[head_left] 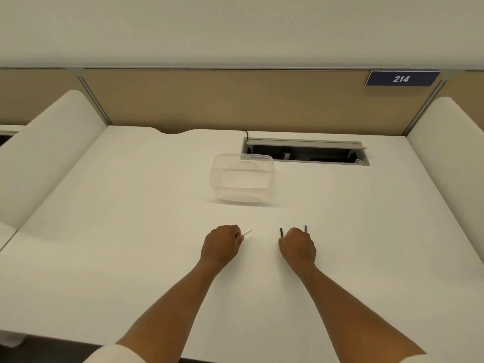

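A white stick (247, 232) is being gripped by the left hand (221, 246). The fingers are curled round it, and only its far end is showing, sticking out past the knuckles, away from the person and to the right. Two dark sticks are being held by the right hand (297, 246), which is likewise clenched round them. A black stick (281, 232) is poking out at the thumb side of the fist, and a blue stick (305, 228) is rising behind the knuckles. Both are pointing away from the person. How much of each stick is hidden inside the fists cannot be told.

Both hands are being held knuckles up, low over the near middle of the desk (131, 231), near each other but apart. Whether they are resting on it cannot be told. A white sleeve (112, 355) is showing at the lower edge, on the left arm.

A clear tub (242, 179) is standing on the desk beyond the hands, well apart from them and roughly in line with the gap between them. Its far rim is lying just in front of the left end of a hatch (305, 153), a long opening in the desk with its grey lid raised. A black cable (245, 132) is curling at the back edge, by the hatch's left corner. The desk is being closed off at the back by a tan panel (209, 100), and a blue sign (402, 79) reading 214 is fixed at its upper right.
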A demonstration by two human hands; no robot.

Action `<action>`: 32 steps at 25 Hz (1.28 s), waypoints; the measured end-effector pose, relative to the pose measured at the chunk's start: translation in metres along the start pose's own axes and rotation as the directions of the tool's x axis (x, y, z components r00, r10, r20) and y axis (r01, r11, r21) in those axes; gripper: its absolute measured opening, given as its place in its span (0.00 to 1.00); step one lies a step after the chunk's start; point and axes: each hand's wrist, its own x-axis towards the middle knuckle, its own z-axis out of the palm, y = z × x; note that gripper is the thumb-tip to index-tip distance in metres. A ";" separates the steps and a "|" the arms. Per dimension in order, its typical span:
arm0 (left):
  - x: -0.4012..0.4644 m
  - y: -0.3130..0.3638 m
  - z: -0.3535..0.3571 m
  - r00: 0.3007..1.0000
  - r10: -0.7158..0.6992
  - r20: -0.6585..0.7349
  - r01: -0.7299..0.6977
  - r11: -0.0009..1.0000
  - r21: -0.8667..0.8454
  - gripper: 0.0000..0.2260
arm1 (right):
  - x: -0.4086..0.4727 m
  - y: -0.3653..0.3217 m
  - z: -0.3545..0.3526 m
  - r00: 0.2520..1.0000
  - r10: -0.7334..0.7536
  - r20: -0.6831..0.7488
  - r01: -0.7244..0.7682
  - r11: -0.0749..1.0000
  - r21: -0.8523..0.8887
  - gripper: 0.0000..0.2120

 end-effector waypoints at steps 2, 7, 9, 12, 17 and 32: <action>-0.001 -0.001 0.001 1.000 -0.002 0.004 0.002 1.000 0.010 0.09 | 0.000 0.000 0.001 1.000 -0.028 -0.012 0.028 1.000 -0.004 0.06; -0.003 -0.002 0.003 1.000 0.013 0.015 -0.013 0.999 0.035 0.08 | -0.003 0.001 0.005 0.997 -0.061 -0.044 0.064 0.996 0.064 0.07; -0.003 -0.002 0.004 1.000 0.016 0.020 -0.016 1.000 0.026 0.08 | -0.003 0.001 0.005 0.996 -0.071 -0.047 0.074 0.995 0.073 0.07; -0.003 -0.001 0.003 1.000 0.018 0.020 -0.018 1.000 0.020 0.07 | -0.003 0.004 0.004 0.993 -0.109 -0.043 0.111 0.992 0.055 0.07; -0.004 -0.001 0.001 1.000 0.018 0.019 -0.018 1.000 0.017 0.07 | -0.002 0.004 0.006 0.992 -0.119 -0.034 0.120 0.993 0.003 0.07; -0.016 -0.010 -0.005 1.000 0.016 0.011 -0.016 1.000 0.027 0.07 | -0.003 0.001 0.015 0.995 -0.101 -0.015 0.101 0.995 -0.022 0.10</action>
